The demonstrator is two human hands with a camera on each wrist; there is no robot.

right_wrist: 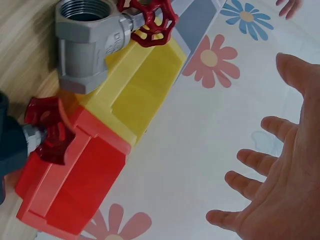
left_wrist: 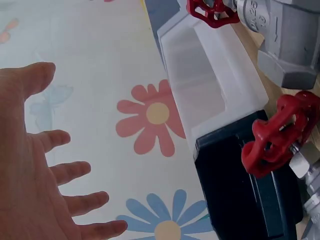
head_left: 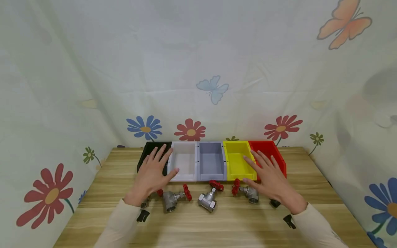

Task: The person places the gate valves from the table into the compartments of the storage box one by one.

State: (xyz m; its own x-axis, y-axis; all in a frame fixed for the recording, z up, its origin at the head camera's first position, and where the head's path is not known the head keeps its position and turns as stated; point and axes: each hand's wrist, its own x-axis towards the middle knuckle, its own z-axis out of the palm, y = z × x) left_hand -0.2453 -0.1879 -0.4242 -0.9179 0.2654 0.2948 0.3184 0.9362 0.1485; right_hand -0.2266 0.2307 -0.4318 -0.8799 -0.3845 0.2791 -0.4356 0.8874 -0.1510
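My left hand point(head_left: 152, 175), fingers spread and straight, hovers over the black bin point(head_left: 159, 143) and touches nothing. My right hand point(head_left: 270, 178) hangs spread above the yellow bin point(head_left: 241, 177) and red bin point(head_left: 280, 156), also holding nothing. Nearer to me lie metal valves with red handwheels: one valve point(head_left: 170, 201) right of the left hand, a middle valve point(head_left: 207, 202), and another valve point(head_left: 253, 196) by the right hand. A further valve point(left_wrist: 307, 170) is partly hidden under the left hand in the head view. A dark-bodied valve point(right_wrist: 12, 142) shows in the right wrist view.
Between the black and yellow bins stand a white bin point(head_left: 183, 177) and a grey-blue bin point(head_left: 212, 177), all in one row. Small black pieces lie at the left point(head_left: 143, 216) and right point(head_left: 289, 221) of the wooden table point(head_left: 217, 230). A flowered curtain point(head_left: 173, 69) hangs behind.
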